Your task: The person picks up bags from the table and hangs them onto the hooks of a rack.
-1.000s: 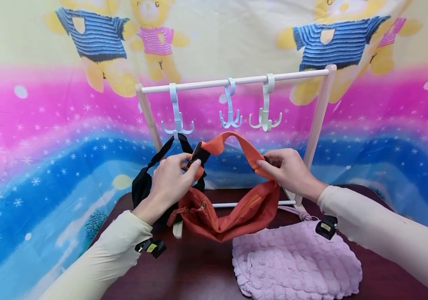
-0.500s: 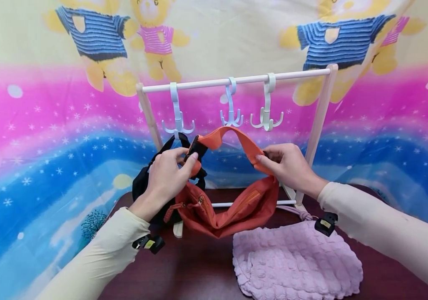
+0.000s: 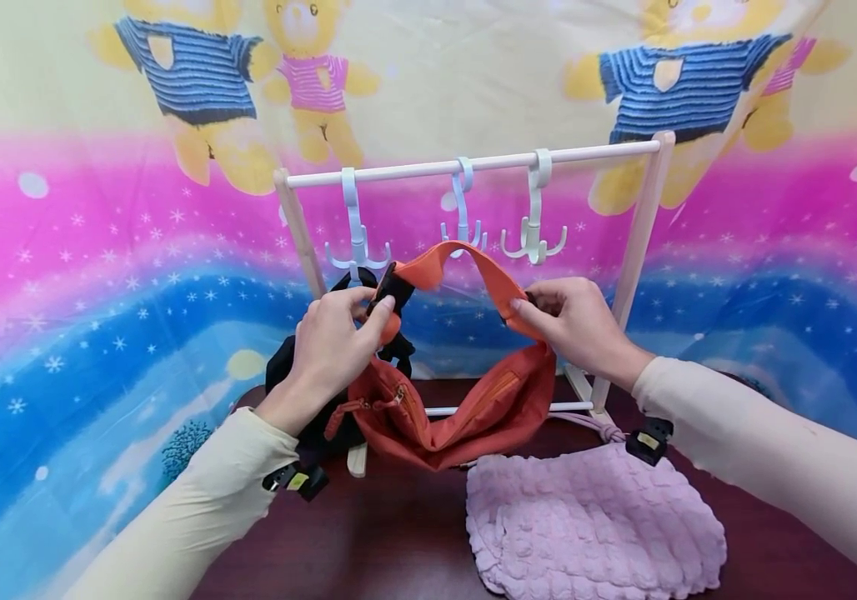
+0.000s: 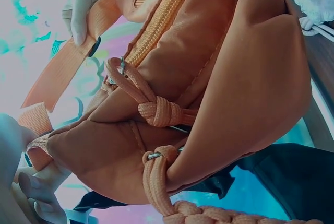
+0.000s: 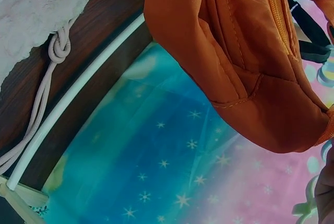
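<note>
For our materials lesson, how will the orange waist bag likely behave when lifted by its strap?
Probably floppy: the orange waist bag sags into a V below the left hand and right hand. Perhaps light for its size, since its fabric folds inward with no obvious bulge. Its braided cord may swing, as it hangs loose.

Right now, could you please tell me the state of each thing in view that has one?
Orange bag: held up, sagging mid-body.
Orange strap: arched upward.
Black buckle: partly covered, fastening unclear.
Left hand: fingers grip the strap by the buckle.
Right hand: fingers pinch the strap's other end.
Black bag: strap looped over left hook.
Middle hook: partly behind the orange strap.
Right hook: bare.
Pink bag: lying on the table.
Rack: upright.
</note>
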`<control>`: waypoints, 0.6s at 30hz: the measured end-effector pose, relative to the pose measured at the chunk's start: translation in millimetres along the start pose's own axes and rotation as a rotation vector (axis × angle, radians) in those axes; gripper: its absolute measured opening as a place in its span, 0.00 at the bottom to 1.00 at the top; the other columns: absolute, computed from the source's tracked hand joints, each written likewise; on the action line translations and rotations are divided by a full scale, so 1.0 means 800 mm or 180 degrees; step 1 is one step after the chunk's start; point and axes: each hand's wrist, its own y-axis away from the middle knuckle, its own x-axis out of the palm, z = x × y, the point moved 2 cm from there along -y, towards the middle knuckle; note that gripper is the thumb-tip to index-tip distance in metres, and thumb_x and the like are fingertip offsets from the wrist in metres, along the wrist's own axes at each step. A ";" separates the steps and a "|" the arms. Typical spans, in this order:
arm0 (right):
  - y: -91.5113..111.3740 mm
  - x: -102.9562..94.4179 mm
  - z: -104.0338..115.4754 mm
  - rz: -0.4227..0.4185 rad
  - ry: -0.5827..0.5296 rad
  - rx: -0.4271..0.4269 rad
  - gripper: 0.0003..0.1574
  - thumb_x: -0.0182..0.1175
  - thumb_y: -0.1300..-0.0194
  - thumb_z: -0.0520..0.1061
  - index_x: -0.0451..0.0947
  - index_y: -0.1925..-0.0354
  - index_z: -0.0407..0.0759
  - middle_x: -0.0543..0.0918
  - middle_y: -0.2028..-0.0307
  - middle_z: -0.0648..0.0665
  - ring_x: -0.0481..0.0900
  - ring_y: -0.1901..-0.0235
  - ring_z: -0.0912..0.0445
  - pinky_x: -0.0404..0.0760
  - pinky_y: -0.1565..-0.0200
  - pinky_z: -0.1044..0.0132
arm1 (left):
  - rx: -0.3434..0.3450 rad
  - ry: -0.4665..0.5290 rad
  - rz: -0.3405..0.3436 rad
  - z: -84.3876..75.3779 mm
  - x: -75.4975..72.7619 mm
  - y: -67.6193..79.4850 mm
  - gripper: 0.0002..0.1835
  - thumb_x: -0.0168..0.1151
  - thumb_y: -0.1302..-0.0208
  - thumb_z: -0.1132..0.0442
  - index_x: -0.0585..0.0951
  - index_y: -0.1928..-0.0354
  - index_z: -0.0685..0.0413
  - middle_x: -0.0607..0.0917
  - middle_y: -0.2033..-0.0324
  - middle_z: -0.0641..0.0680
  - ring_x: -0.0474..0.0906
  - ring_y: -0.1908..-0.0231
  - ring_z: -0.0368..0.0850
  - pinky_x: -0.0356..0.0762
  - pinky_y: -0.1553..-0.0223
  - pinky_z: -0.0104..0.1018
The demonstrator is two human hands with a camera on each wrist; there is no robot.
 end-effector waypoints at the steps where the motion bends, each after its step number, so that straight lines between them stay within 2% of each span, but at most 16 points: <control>1: 0.000 0.000 0.000 0.0005 0.0000 0.0001 0.13 0.64 0.29 0.48 0.89 0.57 0.41 0.90 0.70 0.45 0.85 0.71 0.58 0.78 0.71 0.69 | -0.0002 0.0006 0.0000 -0.001 0.000 -0.001 0.21 0.59 0.27 0.49 0.83 0.42 0.55 0.89 0.72 0.54 0.66 0.86 0.48 0.57 0.85 0.35; 8: -0.004 -0.001 0.001 0.0004 -0.0048 -0.0002 0.13 0.63 0.28 0.48 0.88 0.57 0.41 0.91 0.69 0.45 0.86 0.71 0.63 0.79 0.70 0.70 | -0.0024 0.0010 -0.0021 -0.005 -0.002 -0.004 0.21 0.59 0.27 0.49 0.84 0.42 0.55 0.90 0.72 0.55 0.66 0.86 0.48 0.58 0.85 0.36; 18: -0.008 -0.002 0.005 -0.0030 0.0019 -0.0015 0.15 0.61 0.27 0.49 0.88 0.56 0.42 0.91 0.69 0.45 0.86 0.69 0.58 0.79 0.68 0.68 | 0.0005 -0.0006 -0.0079 -0.011 -0.006 -0.009 0.21 0.59 0.27 0.48 0.84 0.42 0.54 0.87 0.77 0.54 0.67 0.85 0.48 0.59 0.83 0.37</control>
